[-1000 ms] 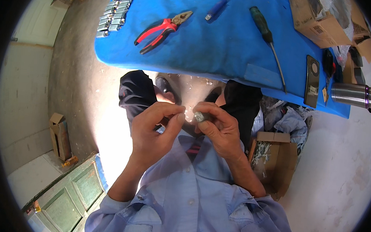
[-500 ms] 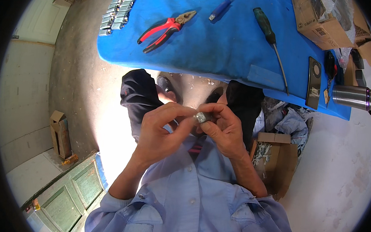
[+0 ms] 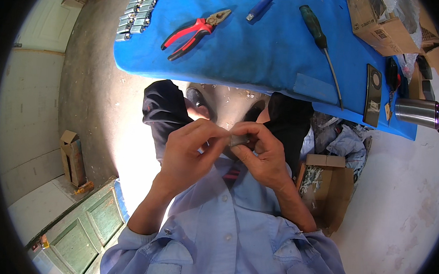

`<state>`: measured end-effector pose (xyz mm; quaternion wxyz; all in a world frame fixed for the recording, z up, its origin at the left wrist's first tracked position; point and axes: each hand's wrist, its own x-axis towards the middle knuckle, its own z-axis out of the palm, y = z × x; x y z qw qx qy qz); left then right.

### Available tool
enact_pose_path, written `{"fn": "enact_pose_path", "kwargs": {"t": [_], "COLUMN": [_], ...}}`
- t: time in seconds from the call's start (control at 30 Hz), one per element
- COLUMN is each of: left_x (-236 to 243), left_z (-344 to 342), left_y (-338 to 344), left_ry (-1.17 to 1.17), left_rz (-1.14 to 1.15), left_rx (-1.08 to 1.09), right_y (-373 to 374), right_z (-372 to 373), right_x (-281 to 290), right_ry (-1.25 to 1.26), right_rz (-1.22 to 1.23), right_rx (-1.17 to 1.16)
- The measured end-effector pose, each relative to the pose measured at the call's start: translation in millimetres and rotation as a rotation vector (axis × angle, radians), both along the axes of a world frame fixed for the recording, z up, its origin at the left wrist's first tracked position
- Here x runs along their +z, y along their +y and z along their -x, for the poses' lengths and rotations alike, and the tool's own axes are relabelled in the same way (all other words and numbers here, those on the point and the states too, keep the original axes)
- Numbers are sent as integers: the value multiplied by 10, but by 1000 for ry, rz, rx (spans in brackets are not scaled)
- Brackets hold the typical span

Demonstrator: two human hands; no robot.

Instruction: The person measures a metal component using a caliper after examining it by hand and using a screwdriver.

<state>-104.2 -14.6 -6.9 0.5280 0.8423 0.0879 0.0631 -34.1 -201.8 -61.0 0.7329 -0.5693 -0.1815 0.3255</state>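
Above my lap, my right hand (image 3: 267, 158) is closed, thumb and fingers pinching a small grey metal piece (image 3: 238, 140). Its kind is too small and too covered to make out. My left hand (image 3: 191, 148) is closed too, its thumb and fingertips pressed together at the left end of the same piece. Fingers from both sides hide most of it. On the blue-covered table (image 3: 253, 54) beyond my knees, several silvery metal parts (image 3: 140, 11) lie in rows at the far left.
On the table lie red-and-black pliers (image 3: 195, 34), a blue-handled screwdriver (image 3: 260, 7), a green-handled screwdriver (image 3: 314, 30), a dark flat plate (image 3: 373, 95) and a steel flask (image 3: 419, 113). A cardboard box (image 3: 379, 31) stands far right. Another open box (image 3: 338, 193) sits beside my right leg.
My hands have turned the metal piece slightly; its bright end, visible before, is now covered by my left fingertips. Both hands stay in nearly the same place.
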Motion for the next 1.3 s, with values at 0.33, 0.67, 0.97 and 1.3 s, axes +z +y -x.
{"fn": "enact_pose_path", "kwargs": {"t": [0.33,0.67,0.97,1.3], "left_x": [-106,-3,-93,-124], "left_z": [6,28,45,46], "left_y": [-59,-43,-17,-79], "left_ry": [-101,-23,51,48], "left_rz": [-293,-136,-26,-177], "left_rx": [-48,-52,-17,-11], "right_y": [31,39,74,90], "right_z": [45,-9,-19,-19], "right_x": [20,26,51,40], "right_ry": [41,-253,-526,-596], "right_rz": [22,132,221,211], "right_rx": [-44,-122,-173,-158]}}
